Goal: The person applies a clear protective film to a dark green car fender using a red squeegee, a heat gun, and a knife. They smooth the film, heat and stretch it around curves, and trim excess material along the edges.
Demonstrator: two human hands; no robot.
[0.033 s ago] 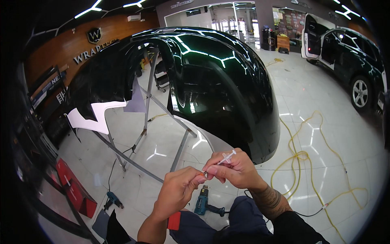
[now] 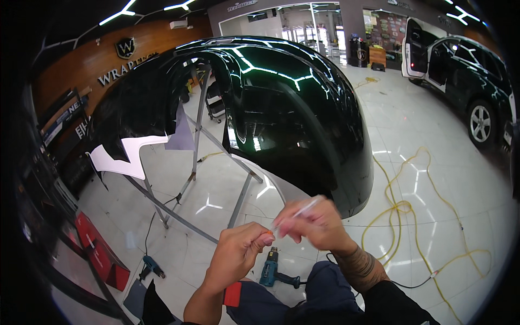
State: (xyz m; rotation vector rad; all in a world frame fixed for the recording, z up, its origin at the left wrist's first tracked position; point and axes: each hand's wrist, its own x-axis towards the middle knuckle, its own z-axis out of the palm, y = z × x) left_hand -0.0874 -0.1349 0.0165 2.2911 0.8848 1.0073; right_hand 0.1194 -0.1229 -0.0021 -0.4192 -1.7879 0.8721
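My left hand (image 2: 240, 250) is closed, with a small orange cap (image 2: 270, 233) pinched between thumb and fingers. Just right of it, my right hand (image 2: 314, 225) grips a slim clear syringe (image 2: 307, 208), smeared by motion. The tip of the syringe is close to the cap; whether they touch I cannot make out. Both hands are held over my lap, in front of the near lower edge of a large glossy black car bumper (image 2: 303, 124). White-backed film (image 2: 132, 154) hangs loose from the bumper's left end.
Grey metal stand legs (image 2: 241, 200) carry the bumper. One teal heat gun (image 2: 271, 268) lies between my legs, another (image 2: 152, 265) on the floor at left, near a red box (image 2: 103, 257). A yellow cord (image 2: 401, 208) loops over the floor at right. A dark car (image 2: 466, 76) stands beyond, door open.
My right hand and the syringe have shifted slightly right and blurred. The left hand with the orange cap stays in place.
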